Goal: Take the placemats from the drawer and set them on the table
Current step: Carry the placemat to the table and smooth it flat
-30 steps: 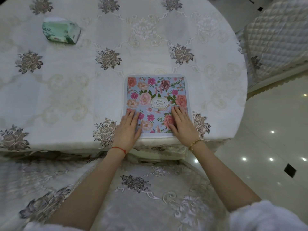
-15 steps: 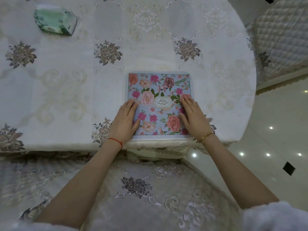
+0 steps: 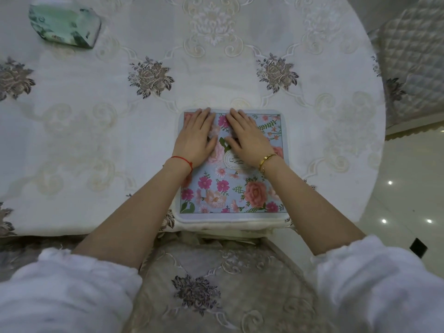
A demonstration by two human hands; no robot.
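Note:
A square floral placemat (image 3: pixel 228 188), light blue with pink flowers, lies flat on the round table (image 3: pixel 96 131) at its near edge. My left hand (image 3: pixel 195 138) rests palm down on the mat's far left part, fingers together and reaching its far edge. Beside it, my right hand (image 3: pixel 247 138) lies flat on the mat's far middle, covering part of the round label. Neither hand grips anything; both press on the mat's top.
A green tissue pack (image 3: pixel 63 26) sits at the table's far left. A chair with an embroidered cover (image 3: pixel 216 284) stands between me and the table. A quilted chair (image 3: pixel 413 68) is at the right, over glossy tiled floor (image 3: pixel 408 200).
Both hands slid from the mat's near corners across it to its far edge and came closer together. The view moved nearer the table.

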